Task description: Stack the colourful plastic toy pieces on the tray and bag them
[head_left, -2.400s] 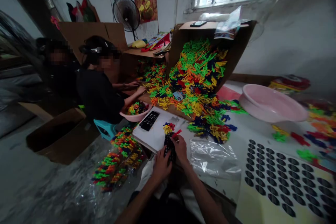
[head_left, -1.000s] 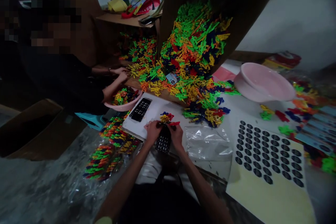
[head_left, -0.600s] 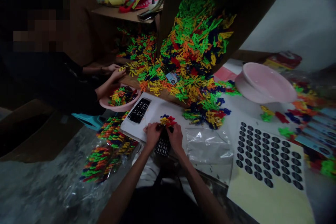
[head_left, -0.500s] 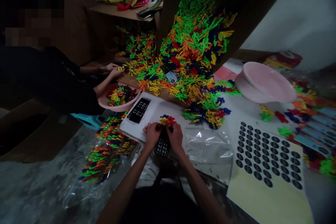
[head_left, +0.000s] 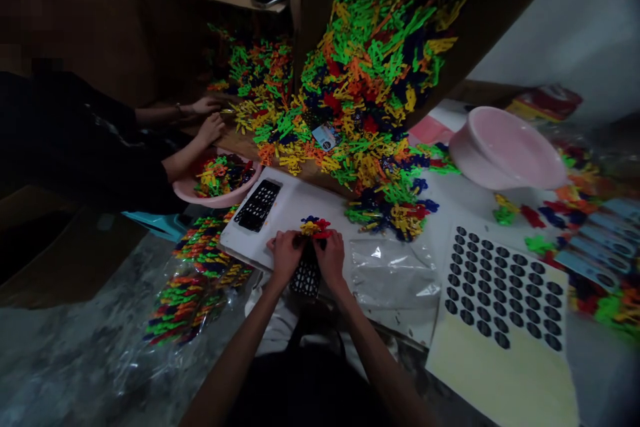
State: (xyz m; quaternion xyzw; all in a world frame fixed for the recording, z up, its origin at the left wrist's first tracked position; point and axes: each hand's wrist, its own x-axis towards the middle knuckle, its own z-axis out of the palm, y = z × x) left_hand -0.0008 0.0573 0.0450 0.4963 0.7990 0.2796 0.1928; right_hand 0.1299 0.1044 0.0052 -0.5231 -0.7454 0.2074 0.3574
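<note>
My left hand (head_left: 286, 257) and my right hand (head_left: 330, 257) grip a black perforated plastic grid (head_left: 306, 275) from either side, just below a small cluster of interlocked red, yellow and blue plastic pieces (head_left: 314, 227) at its top end. The grid's upper part is hidden behind my fingers. A second black grid (head_left: 257, 205) lies on the white board (head_left: 295, 210) to the left of my hands. A clear plastic bag (head_left: 393, 277) lies flat to the right of my right hand.
A large heap of colourful plastic pieces (head_left: 360, 100) spills from a tilted cardboard box (head_left: 450, 13). A co-worker's hands (head_left: 210, 117) work over a pink bowl (head_left: 190, 195). Right: a pink basin (head_left: 505, 150) and a sheet of black oval stickers (head_left: 500, 287). Bagged pieces (head_left: 197, 287) lie lower left.
My hands have moved up the grid and closer together, beneath the coloured cluster. The whole view has tilted and shifted, and the co-worker's hand has moved over the heap.
</note>
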